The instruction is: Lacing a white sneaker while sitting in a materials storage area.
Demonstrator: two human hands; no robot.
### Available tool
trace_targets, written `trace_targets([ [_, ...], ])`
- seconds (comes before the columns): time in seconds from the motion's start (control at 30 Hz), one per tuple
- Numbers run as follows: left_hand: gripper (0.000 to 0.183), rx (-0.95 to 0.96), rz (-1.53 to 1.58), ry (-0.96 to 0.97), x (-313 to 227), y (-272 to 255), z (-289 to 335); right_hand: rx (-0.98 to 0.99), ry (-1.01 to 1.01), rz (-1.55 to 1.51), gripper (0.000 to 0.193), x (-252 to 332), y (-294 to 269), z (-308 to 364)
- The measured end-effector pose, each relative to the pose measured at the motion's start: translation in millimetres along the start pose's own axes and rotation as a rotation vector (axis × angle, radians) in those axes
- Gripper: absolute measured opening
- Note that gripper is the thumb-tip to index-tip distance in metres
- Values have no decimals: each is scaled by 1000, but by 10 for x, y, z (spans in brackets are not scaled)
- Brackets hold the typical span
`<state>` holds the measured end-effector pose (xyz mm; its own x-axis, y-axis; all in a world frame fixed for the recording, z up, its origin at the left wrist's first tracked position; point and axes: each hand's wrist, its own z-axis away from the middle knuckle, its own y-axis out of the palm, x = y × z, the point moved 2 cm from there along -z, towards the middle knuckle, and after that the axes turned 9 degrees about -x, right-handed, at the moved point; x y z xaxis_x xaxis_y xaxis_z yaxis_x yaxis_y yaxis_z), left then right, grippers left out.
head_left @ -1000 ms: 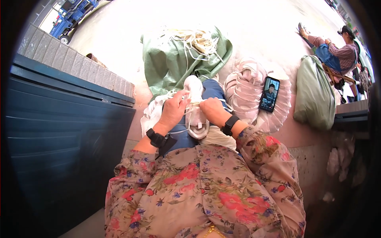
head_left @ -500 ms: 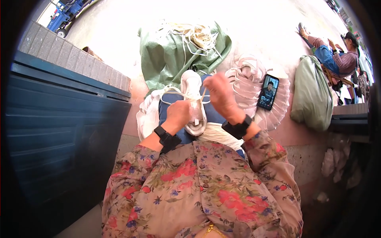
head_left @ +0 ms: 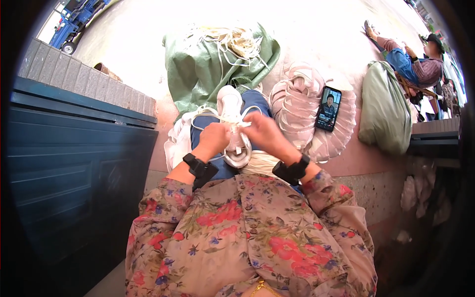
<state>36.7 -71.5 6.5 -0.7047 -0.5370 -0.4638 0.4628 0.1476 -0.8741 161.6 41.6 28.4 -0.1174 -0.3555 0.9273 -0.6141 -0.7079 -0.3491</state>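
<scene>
My right hand (head_left: pixel 262 130) pinches the lace (head_left: pixel 228 119) of a white shoe (head_left: pixel 229 100) lying toe-far on my lap (head_left: pixel 257 100); my left hand (head_left: pixel 214 139) curls alongside, its grip hidden. An uneven pull could leave the lace lopsided, or a hard tug could tip the shoe sideways.

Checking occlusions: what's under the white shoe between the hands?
Blue fabric shows on either side of the white shoe. Whatever lies directly beneath cannot be seen; the shoe covers it.
</scene>
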Motion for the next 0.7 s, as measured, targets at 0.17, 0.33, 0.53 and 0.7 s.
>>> trace_targets([
  [0.17, 20, -52, 110, 47, -6, -6, 28, 186, -308, 398, 10, -134, 307, 289],
  [0.33, 18, -43, -188, -21, -44, -48, 56, 320, -375, 639, 11, -192, 236, 209],
  [0.53, 16, -64, -163, 72, -74, -2, 28, 255, -306, 554, 15, -228, 167, 167],
  [0.7, 18, 48, -137, 115, -155, -78, -48, 193, -249, 419, 21, -284, 146, 192],
])
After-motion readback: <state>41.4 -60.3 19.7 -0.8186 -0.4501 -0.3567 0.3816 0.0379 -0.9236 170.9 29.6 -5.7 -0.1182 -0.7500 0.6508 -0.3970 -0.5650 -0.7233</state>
